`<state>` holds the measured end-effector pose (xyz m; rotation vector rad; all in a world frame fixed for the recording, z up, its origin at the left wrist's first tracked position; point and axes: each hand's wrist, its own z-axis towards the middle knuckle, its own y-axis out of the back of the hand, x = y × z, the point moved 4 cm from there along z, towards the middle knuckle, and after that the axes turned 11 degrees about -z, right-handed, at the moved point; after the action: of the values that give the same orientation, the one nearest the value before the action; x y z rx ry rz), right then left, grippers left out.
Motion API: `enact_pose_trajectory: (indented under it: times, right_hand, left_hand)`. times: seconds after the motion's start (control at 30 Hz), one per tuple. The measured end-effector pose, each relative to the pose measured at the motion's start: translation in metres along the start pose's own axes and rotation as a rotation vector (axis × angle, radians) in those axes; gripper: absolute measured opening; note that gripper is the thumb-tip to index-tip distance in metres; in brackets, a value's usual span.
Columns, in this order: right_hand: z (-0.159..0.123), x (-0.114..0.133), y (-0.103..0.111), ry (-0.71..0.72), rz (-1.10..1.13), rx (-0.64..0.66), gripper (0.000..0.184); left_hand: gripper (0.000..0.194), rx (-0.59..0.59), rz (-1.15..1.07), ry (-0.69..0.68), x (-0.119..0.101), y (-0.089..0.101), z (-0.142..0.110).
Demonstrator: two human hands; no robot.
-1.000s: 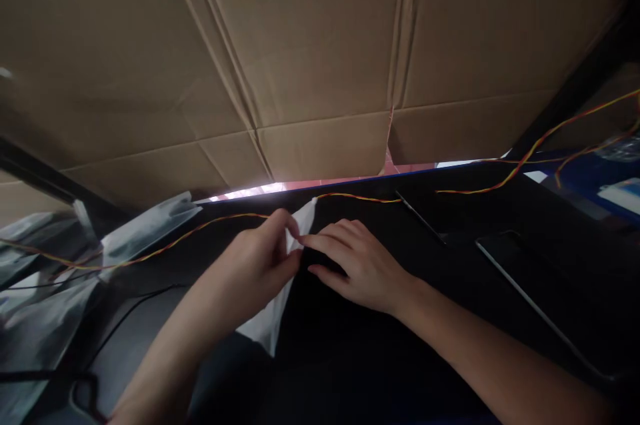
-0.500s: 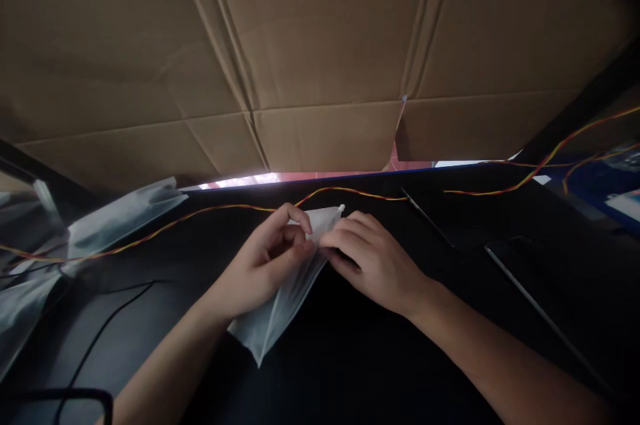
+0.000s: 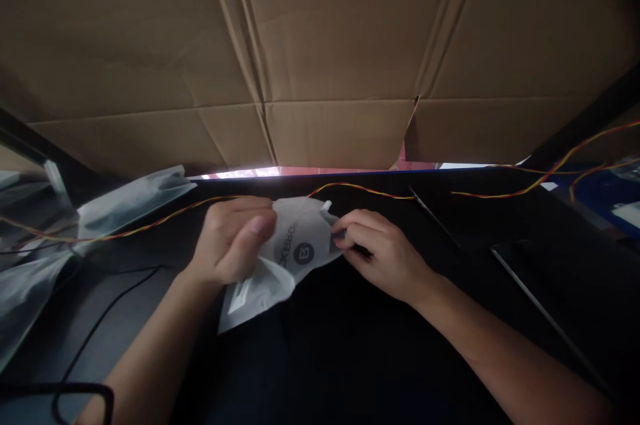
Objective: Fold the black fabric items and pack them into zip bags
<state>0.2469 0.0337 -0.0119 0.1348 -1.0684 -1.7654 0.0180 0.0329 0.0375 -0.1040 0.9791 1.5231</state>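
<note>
A frosted plastic slider bag (image 3: pixel 313 228) with dark printing, a round logo and a white label stretches between my hands above the black table (image 3: pixel 340 358). My left hand (image 3: pixel 235 238) is closed in a fist around its left side, thumb on top, and the film creases below the grip. On the other side, my right hand (image 3: pixel 383 248) pinches the bag's right edge between thumb and fingers. A small white slider (image 3: pixel 327 205) shows at the bag's top edge, just left of my right fingertips. What the bag contains, if anything, cannot be made out.
More frosted bags (image 3: pixel 137 198) lie at the left. A twisted red-yellow wire (image 3: pixel 345 186) runs across the back, before a cardboard sheet (image 3: pixel 330 131). Two flat dark devices (image 3: pixel 540 311) rest at right, near a blue container (image 3: pixel 595 195). A black cable (image 3: pixel 107 308) curves at left.
My left hand has moved left and closed into a fist on the bag. The bag has turned and spread, so its printing and label now show. My right hand still pinches its edge.
</note>
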Motion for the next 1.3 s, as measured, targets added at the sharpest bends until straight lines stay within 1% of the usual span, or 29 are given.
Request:
enact_pose_trajectory:
  times: [0.03, 0.07, 0.13, 0.17, 0.2, 0.23, 0.27, 0.3, 0.33, 0.43, 0.47, 0.53, 0.57, 0.6, 0.67, 0.7, 0.77, 0.8, 0.83, 0.9, 0.93, 0.97, 1.0, 1.03, 1.07, 1.13, 1.2, 1.23, 1.3]
  right_hand:
    - [0.000, 0.001, -0.001, 0.002, 0.024, 0.031, 0.026]
    - [0.000, 0.003, -0.002, 0.000, 0.052, 0.062, 0.026]
    - [-0.001, 0.006, -0.003, -0.026, 0.112, 0.105, 0.032]
    - [-0.001, 0.008, -0.001, -0.049, 0.136, 0.097, 0.038]
    - [-0.001, 0.009, 0.002, -0.073, 0.157, 0.063, 0.042]
    - [-0.001, 0.011, 0.007, -0.092, 0.175, 0.015, 0.042]
    - [-0.001, 0.014, 0.011, -0.099, 0.192, -0.018, 0.037]
    - [-0.001, 0.018, 0.013, -0.089, 0.207, -0.005, 0.029]
    - [-0.002, 0.022, 0.013, -0.060, 0.213, 0.059, 0.029]
    - [-0.009, 0.038, 0.000, 0.077, 0.130, 0.387, 0.066]
    - [-0.012, 0.041, -0.006, 0.112, 0.070, 0.454, 0.073]
    - [-0.015, 0.045, -0.015, 0.169, -0.047, 0.476, 0.075]
    - [-0.017, 0.046, -0.019, 0.198, -0.092, 0.470, 0.070]
    - [-0.017, 0.046, -0.022, 0.227, -0.129, 0.457, 0.061]
    - [-0.017, 0.044, -0.023, 0.256, -0.171, 0.423, 0.044]
    - [-0.015, 0.041, -0.021, 0.241, -0.164, 0.401, 0.040]
    - [-0.011, 0.031, -0.011, 0.131, -0.112, 0.315, 0.041]
    - [-0.008, 0.024, -0.003, 0.045, -0.080, 0.232, 0.043]
    - [-0.005, 0.016, 0.006, -0.050, -0.056, 0.116, 0.045]
    - [-0.003, 0.003, 0.025, -0.237, -0.046, -0.172, 0.042]
    - [-0.004, -0.001, 0.032, -0.298, -0.055, -0.306, 0.038]
    - [-0.005, -0.003, 0.037, -0.324, -0.069, -0.396, 0.036]
    - [-0.005, -0.002, 0.037, -0.313, -0.085, -0.424, 0.037]
    - [-0.005, 0.001, 0.035, -0.268, -0.100, -0.388, 0.040]
    - [-0.004, 0.005, 0.029, -0.208, -0.117, -0.300, 0.044]
    - [-0.003, 0.015, 0.013, -0.092, -0.164, -0.052, 0.048]
    - [-0.005, 0.023, -0.002, -0.013, -0.230, 0.160, 0.046]
    - [-0.006, 0.026, -0.008, 0.015, -0.263, 0.230, 0.044]
    - [-0.007, 0.032, -0.016, 0.041, -0.290, 0.318, 0.039]
  left_hand:
    - [0.054, -0.048, 0.000, -0.002, 0.001, 0.003, -0.001]
    - [0.055, -0.067, -0.002, -0.001, 0.002, 0.005, -0.002]
    - [0.054, -0.063, 0.004, 0.003, 0.004, 0.007, -0.003]
    - [0.053, -0.047, 0.012, 0.005, 0.005, 0.007, -0.003]
    - [0.052, -0.030, 0.023, 0.005, 0.006, 0.008, -0.003]
    - [0.052, -0.020, 0.036, 0.004, 0.008, 0.009, -0.004]
    - [0.052, -0.019, 0.050, 0.001, 0.009, 0.010, -0.004]
    - [0.052, -0.025, 0.065, -0.004, 0.011, 0.013, -0.005]
    - [0.053, -0.036, 0.083, -0.006, 0.013, 0.016, -0.006]
    - [0.052, -0.048, 0.147, 0.003, 0.021, 0.026, -0.010]
    - [0.052, -0.037, 0.168, 0.011, 0.023, 0.027, -0.011]
    - [0.050, 0.005, 0.201, 0.033, 0.025, 0.028, -0.011]
    - [0.049, 0.037, 0.211, 0.045, 0.025, 0.026, -0.010]
    - [0.049, 0.073, 0.218, 0.060, 0.025, 0.024, -0.009]
    - [0.047, 0.143, 0.224, 0.086, 0.025, 0.018, -0.008]
    - [0.046, 0.169, 0.224, 0.095, 0.025, 0.015, -0.007]
    - [0.045, 0.201, 0.225, 0.115, 0.026, 0.010, -0.007]
    - [0.045, 0.209, 0.226, 0.126, 0.027, 0.007, -0.007]
    - [0.044, 0.216, 0.224, 0.139, 0.028, 0.004, -0.007]
    - [0.044, 0.221, 0.212, 0.168, 0.030, -0.005, -0.008]
    - [0.044, 0.220, 0.200, 0.184, 0.030, -0.009, -0.008]
    - [0.044, 0.214, 0.182, 0.200, 0.030, -0.014, -0.008]
    - [0.045, 0.203, 0.161, 0.217, 0.030, -0.019, -0.008]
    - [0.045, 0.186, 0.134, 0.232, 0.030, -0.023, -0.008]
    - [0.046, 0.163, 0.106, 0.246, 0.031, -0.027, -0.009]
    - [0.048, 0.103, 0.044, 0.271, 0.031, -0.034, -0.010]
    - [0.049, 0.050, -0.018, 0.294, 0.032, -0.039, -0.011]
    - [0.049, 0.033, -0.049, 0.303, 0.031, -0.042, -0.012]
    - [0.050, 0.028, -0.112, 0.306, 0.028, -0.049, -0.012]
